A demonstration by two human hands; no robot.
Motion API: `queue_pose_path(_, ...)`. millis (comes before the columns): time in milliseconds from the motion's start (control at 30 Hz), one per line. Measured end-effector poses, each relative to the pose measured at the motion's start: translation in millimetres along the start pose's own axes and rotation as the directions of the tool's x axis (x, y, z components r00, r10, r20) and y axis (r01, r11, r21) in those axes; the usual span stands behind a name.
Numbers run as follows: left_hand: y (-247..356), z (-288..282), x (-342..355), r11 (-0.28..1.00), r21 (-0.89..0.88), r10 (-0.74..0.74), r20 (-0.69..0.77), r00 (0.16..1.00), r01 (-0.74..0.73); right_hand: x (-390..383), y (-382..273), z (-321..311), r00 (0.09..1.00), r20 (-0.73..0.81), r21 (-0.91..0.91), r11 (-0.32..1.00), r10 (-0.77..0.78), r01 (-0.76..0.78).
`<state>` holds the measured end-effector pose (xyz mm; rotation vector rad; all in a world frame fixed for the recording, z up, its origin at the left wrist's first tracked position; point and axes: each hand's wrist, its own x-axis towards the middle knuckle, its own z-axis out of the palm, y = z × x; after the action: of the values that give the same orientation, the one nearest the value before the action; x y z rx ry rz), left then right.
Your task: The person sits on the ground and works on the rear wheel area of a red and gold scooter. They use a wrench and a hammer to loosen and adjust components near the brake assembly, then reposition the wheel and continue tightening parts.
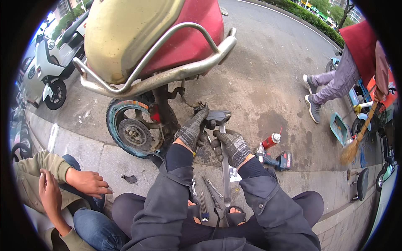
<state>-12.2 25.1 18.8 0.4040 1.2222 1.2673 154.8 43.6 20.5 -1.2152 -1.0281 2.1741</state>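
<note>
Head view showed the gloved left hand (193, 130) closed around a dark part (219, 116), held above the ground (307, 144) to the right of a scooter's wheel (135, 133), while the gloved right hand (234, 146) gripped a flat metal bar (226, 173), its upper end at that part. A red spray can (272, 139) and cordless power tool (279, 161) sat nearby.
</note>
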Motion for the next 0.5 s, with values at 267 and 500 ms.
queue_pose_path(267,-5.1,-7.0,-0.8,0.995,0.096,0.012,-0.072,0.997,-0.005,30.1,-4.2,8.4,0.996,0.084,-0.006,1.0,-0.009,0.01)
queue_pose_path(500,-8.6,-8.8,10.3,0.998,0.041,0.049,-0.03,0.998,-0.048,46.4,-12.8,14.3,0.991,-0.021,0.034,0.991,0.129,-0.128)
